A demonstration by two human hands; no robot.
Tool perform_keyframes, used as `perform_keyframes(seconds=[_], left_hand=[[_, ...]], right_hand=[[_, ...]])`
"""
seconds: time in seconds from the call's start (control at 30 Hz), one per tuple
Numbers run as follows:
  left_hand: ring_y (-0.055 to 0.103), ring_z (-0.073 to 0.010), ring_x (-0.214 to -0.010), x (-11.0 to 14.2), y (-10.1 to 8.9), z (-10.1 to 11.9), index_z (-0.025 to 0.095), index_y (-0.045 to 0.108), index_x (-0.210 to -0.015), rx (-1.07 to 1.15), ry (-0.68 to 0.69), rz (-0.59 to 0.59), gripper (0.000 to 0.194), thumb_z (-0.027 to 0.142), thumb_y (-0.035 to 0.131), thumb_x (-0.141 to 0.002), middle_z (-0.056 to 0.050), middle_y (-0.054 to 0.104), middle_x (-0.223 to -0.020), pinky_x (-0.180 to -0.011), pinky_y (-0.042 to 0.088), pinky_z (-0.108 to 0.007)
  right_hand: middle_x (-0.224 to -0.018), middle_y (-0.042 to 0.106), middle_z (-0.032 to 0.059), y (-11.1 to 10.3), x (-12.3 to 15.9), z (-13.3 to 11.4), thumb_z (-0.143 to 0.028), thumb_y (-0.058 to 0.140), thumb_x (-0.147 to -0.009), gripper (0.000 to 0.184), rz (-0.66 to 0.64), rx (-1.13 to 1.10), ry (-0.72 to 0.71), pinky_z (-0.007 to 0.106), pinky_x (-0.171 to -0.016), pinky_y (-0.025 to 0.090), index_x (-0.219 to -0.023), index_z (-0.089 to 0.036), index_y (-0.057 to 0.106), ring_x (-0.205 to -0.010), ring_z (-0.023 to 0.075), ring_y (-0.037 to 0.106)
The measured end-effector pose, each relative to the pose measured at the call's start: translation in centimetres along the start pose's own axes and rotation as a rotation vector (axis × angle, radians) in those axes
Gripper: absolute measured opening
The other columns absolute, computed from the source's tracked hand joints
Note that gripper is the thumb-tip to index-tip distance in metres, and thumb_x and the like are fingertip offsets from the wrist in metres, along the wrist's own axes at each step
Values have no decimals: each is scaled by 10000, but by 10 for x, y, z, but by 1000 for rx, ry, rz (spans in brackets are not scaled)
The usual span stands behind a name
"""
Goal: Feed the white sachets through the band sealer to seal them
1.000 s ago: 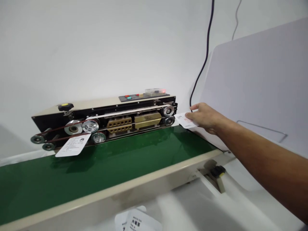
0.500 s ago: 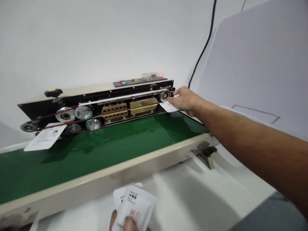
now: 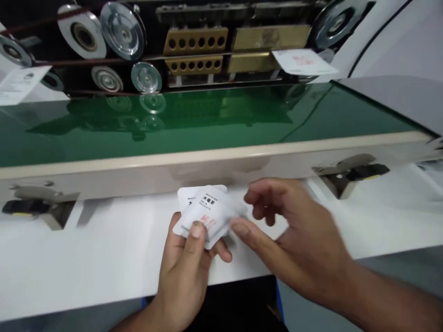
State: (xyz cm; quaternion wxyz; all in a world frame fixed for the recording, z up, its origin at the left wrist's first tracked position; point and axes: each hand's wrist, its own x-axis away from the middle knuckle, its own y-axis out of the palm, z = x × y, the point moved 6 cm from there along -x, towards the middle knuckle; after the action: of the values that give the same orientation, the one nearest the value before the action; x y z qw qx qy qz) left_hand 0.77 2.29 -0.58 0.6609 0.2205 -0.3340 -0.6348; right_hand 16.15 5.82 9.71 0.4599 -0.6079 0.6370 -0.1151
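Currently held: a small stack of white pouches, printed WHITE TEA with red characters, lying in the left hand over the white table's front edge.
Left fingers: curled under the stack, with the thumb pressed on top, so the grip is firm.
Right hand: open and blurred at the stack's right side, the right hand has its fingers spread and curved and its thumb out; it is too blurred to tell whether they touch a pouch.
On the machine: a white pouch lies flat at the right end of the band sealer, over the far edge of the green conveyor belt.
Far left: a printed white pouch sits beside the sealer's pulleys, partly out of view.
Around them: the cream conveyor frame runs between the belt and the hands, with a black-handled latch at its right.
Step in hand: this looks like feeding pouches through the sealer, one at a time.
Next move calls for: the right fingers to close on the top pouch and separate it from the stack, keeping its edge square for the bands.
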Motion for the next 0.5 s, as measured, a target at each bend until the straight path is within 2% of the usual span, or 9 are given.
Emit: perform_keyframes(seconds=[0.07, 0.17, 0.23, 0.33, 0.5], left_hand=[[630, -100, -662, 0, -1, 0, 255, 650, -1023, -4, -6, -31, 171, 284, 482, -1026, 12, 709, -922, -738, 535, -264], [630, -95, -656, 0, -1, 0, 256, 643, -1006, -29, -12, -43, 162, 287, 485, -1028, 19, 720, -941, -730, 541, -260], [626, -84, -652, 0, -2, -1, 250, 651, -1026, -34, -18, -27, 153, 313, 512, -1019, 17, 722, -960, -714, 536, -233], [626, -77, -668, -1, -3, -2, 230, 668, -1042, -21, -26, -8, 174, 346, 546, -1003, 8, 723, -971, -707, 527, -204], [645, -101, -685, 1, 2, -1, 230, 690, -1055, 16, -43, -5, 218, 384, 548, -994, -7, 744, -1004, -718, 546, -225]], right_hand=[[-879, 674, 28, 30, 12, 5, -438, 721, -868, 335, -122, -135, 45, 337, -557, 494, -1101, -248, 574, -670, 199, 622], [-830, 713, 18, 51, 12, 7, -400, 678, -921, 221, -228, -312, 138, 296, -533, 510, -1040, -225, 615, -620, 168, 631], [-755, 714, 6, 53, 8, 6, -393, 653, -942, 165, -247, -396, 196, 270, -499, 496, -964, -230, 636, -573, 156, 620], [-754, 719, 2, 50, 7, 11, -391, 658, -944, 159, -219, -485, 287, 249, -500, 504, -952, -235, 634, -587, 155, 637], [-756, 698, -21, 50, 11, 22, -348, 663, -962, 119, -191, -687, 348, 175, -568, 536, -925, -243, 620, -644, 115, 647]])
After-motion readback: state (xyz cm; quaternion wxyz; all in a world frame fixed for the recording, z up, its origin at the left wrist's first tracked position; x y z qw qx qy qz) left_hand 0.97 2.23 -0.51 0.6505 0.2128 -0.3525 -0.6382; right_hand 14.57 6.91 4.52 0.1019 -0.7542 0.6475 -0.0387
